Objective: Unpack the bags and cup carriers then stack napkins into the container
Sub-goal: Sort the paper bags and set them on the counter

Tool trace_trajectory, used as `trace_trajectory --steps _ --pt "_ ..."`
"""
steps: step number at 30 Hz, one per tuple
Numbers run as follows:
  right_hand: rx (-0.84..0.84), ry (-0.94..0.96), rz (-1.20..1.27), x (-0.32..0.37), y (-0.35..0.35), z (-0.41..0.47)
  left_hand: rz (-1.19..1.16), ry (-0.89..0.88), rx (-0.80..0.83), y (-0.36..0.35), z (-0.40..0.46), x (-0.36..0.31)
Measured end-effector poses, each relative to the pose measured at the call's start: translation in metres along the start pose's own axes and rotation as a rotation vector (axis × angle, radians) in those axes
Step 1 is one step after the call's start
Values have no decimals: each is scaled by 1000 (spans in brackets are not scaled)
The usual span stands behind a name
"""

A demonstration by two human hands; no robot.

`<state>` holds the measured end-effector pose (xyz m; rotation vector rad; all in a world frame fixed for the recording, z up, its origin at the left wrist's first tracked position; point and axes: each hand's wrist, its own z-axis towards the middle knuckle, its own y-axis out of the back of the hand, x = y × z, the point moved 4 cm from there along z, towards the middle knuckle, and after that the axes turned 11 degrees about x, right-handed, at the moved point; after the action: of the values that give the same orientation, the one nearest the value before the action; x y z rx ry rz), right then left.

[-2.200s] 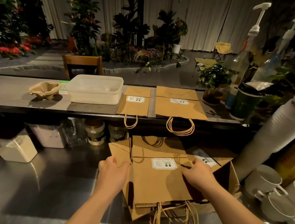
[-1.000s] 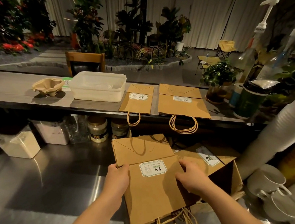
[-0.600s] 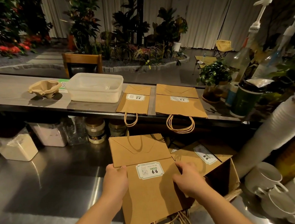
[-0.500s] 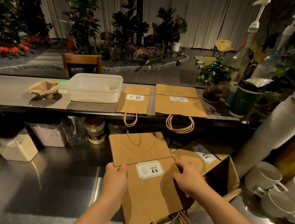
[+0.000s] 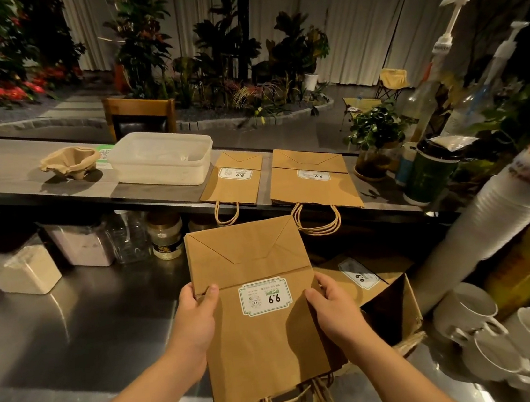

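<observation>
I hold a flat folded brown paper bag (image 5: 259, 328) with a white "9.9" label above the steel counter. My left hand (image 5: 195, 319) grips its left edge, thumb on top. Its right edge is gripped by my right hand (image 5: 333, 309). Under it stands an open brown bag (image 5: 393, 305) holding more folded bags. Two small stacks of folded bags (image 5: 236, 184) (image 5: 313, 183) lie on the raised ledge. A white plastic container (image 5: 160, 160) and a pulp cup carrier (image 5: 68, 161) sit left of them on the ledge.
Tubs and jars (image 5: 164, 238) line the back of the steel counter (image 5: 72, 324) under the ledge. White mugs (image 5: 494, 339) and a leaning stack of paper cups (image 5: 500, 225) crowd the right. A green cup (image 5: 427, 171), a potted plant and pump bottles stand at the ledge's right end.
I have pulled one folded bag out of the open bag and raised it, sliding it up and away from me. Both hands moved from the bag's top edge to its sides.
</observation>
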<state>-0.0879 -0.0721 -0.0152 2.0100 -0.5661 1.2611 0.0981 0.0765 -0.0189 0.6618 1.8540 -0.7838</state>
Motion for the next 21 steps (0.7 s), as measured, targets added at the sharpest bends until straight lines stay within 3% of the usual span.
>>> trace_trajectory --steps 6,21 --pt "23 33 79 5 1 -6 -103 -25 17 4 -4 0" --pt "161 -7 285 9 14 -15 -64 -182 83 -4 7 -39"
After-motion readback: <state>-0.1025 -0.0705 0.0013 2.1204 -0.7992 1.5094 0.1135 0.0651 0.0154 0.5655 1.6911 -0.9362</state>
